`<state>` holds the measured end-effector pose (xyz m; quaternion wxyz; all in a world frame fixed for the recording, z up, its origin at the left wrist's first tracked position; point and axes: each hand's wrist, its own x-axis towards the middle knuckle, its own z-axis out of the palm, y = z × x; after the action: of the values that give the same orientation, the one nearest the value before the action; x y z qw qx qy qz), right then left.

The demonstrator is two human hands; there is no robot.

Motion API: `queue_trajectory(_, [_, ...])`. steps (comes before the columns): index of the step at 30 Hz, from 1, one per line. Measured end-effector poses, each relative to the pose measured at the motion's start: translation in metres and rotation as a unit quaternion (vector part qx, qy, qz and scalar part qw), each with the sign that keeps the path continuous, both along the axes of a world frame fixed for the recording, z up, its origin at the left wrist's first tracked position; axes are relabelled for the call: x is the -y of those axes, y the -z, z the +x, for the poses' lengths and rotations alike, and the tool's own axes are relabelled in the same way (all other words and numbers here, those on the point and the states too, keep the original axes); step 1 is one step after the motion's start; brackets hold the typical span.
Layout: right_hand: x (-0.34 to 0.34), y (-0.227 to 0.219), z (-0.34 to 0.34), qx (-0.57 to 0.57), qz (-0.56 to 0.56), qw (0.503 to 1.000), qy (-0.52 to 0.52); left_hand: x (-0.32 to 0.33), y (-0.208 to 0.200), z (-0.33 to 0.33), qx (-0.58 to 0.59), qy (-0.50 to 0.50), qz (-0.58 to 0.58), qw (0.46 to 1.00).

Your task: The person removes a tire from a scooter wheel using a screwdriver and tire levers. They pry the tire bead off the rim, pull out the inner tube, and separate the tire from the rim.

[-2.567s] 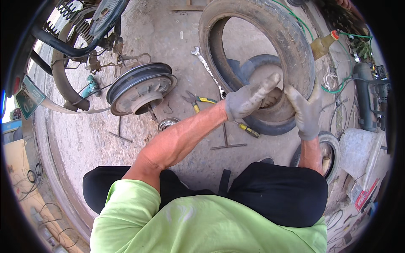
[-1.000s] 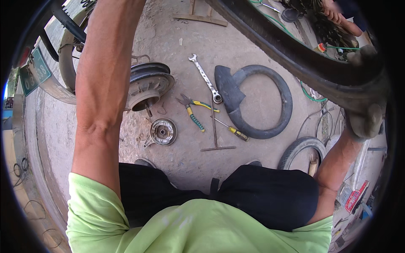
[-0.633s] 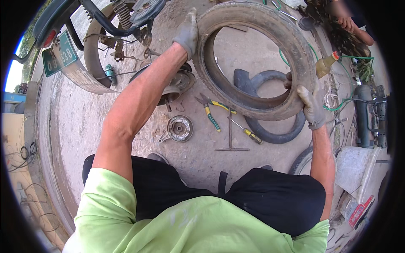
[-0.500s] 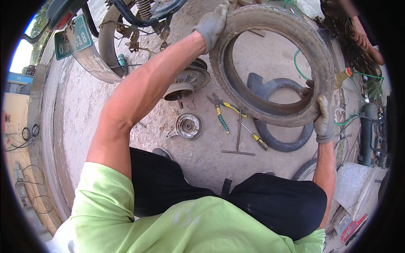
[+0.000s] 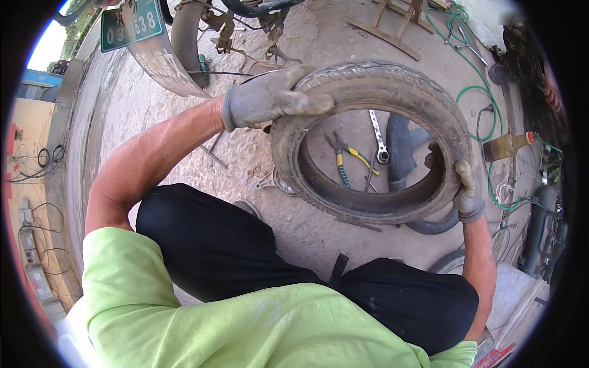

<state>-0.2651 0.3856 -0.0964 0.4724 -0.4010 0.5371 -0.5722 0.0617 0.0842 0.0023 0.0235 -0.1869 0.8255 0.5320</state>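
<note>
Between my two gloved hands is a worn black tyre (image 5: pixel 374 211), held tilted above the ground. My left hand (image 5: pixel 276 98) grips its upper left side, thumb over the sidewall. At the right side my right hand (image 5: pixel 469 191) is closed round the tyre, some fingertips showing inside the opening. Through the tyre's hole I see green-and-yellow pliers (image 5: pixel 341 162), a ratchet wrench (image 5: pixel 378 138) and part of a dark inner tube (image 5: pixel 400 147). A round metal hub part (image 5: pixel 270 181) lies partly hidden behind the tyre's left edge.
A motorcycle's rear end with a green plate (image 5: pixel 132 24) stands at the far left. A rusty metal stand (image 5: pixel 392 30) is at the back. Green hose (image 5: pixel 491 122), a brownish bottle (image 5: pixel 508 147) and a dark cylinder (image 5: pixel 540 227) lie along the right.
The tyre has come nearer to me and to the left, lower in view. My left hand has moved down and left with it, its elbow spreading outward. The right hand keeps its grip.
</note>
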Motion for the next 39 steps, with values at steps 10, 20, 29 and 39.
queue_trajectory(10, [0.120, -0.011, 0.055, -0.182, 0.131, 0.967, -0.121, 0.009, 0.066, 0.146, -0.044, -0.184, 0.184, 0.965])
queue_trajectory(20, [0.215, -0.015, 0.105, -0.226, 0.071, 0.957, -0.169, 0.023, 0.104, 0.209, -0.091, -0.338, 0.134, 0.927])
queue_trajectory(29, [0.179, 0.000, 0.057, -0.093, 0.102, 0.975, -0.172, 0.039, 0.124, 0.210, -0.153, -0.327, 0.202, 0.910])
queue_trajectory(39, [0.085, 0.005, -0.078, -0.080, 0.115, 0.988, -0.069, 0.080, 0.187, 0.184, -0.029, -0.271, -0.085, 0.958])
